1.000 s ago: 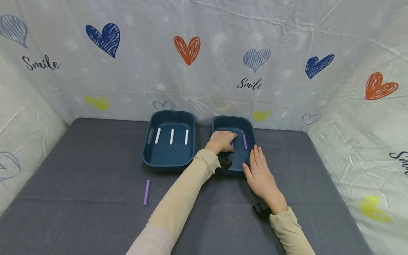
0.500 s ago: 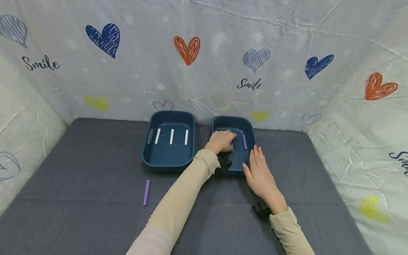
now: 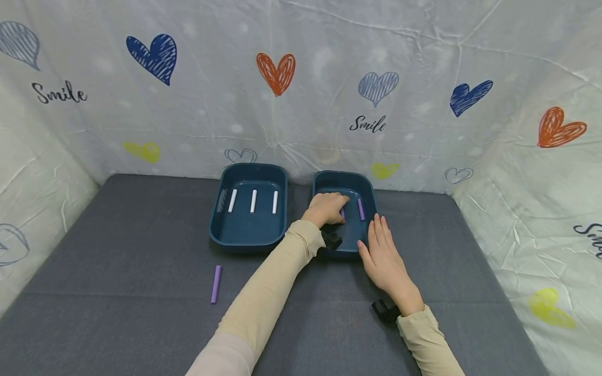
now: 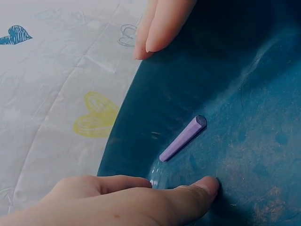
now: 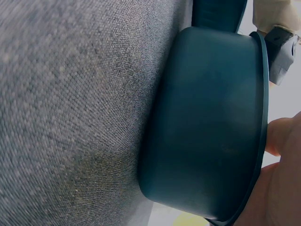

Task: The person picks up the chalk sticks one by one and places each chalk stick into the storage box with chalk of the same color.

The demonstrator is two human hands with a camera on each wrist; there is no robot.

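Observation:
My left hand [image 3: 325, 209] reaches into the right-hand dark blue tray [image 3: 345, 245], its thumb and fingers curled round a purple stick [image 3: 342, 213], mostly hidden by the hand. To the right of it another purple stick [image 3: 361, 209] lies in the tray; the left wrist view shows this faceted stick [image 4: 182, 139] beyond my thumb. My right hand [image 3: 388, 263] rests against the tray's right rim with straight fingers. From the right wrist, the tray's outer side wall [image 5: 207, 122] fills the middle. A further purple stick [image 3: 216, 284] lies on the table, left of my left forearm.
A second blue tray [image 3: 249, 237] stands to the left, with three white sticks [image 3: 253, 201] in a row inside. Dark grey cloth covers the table [image 3: 122, 261]. A white curtain [image 3: 320, 141] with printed hearts hangs close behind both trays. Each wrist bears a black camera [image 3: 386, 312].

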